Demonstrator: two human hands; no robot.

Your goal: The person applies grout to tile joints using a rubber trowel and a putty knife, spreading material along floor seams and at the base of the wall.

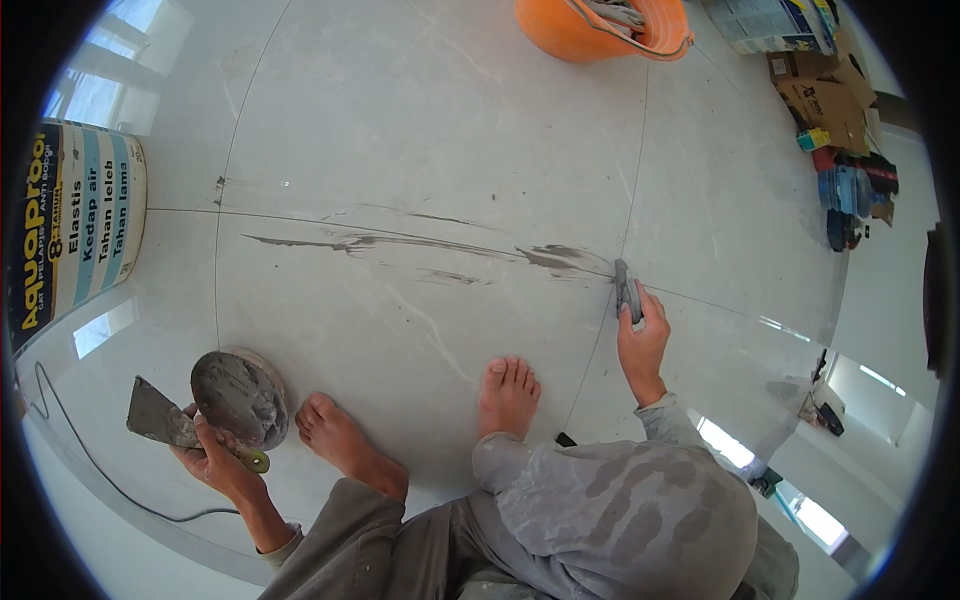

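My left hand is closed around a putty knife with a wide grey-smeared blade and a light green handle end. Its thumb reaches the rim of a round bowl of grey grout; whether the hand also bears the bowl's weight, I cannot tell. On the right, my right hand grips a small flat spreader caked in grey, pressed to the floor where two tile joints meet. Grey grout smears run leftward from it along the joint.
A large paint bucket stands at the left, with a cable below it. An orange bucket holding grey items is at the top. Another pail, a cardboard box and blue items line the right. My bare feet are close by.
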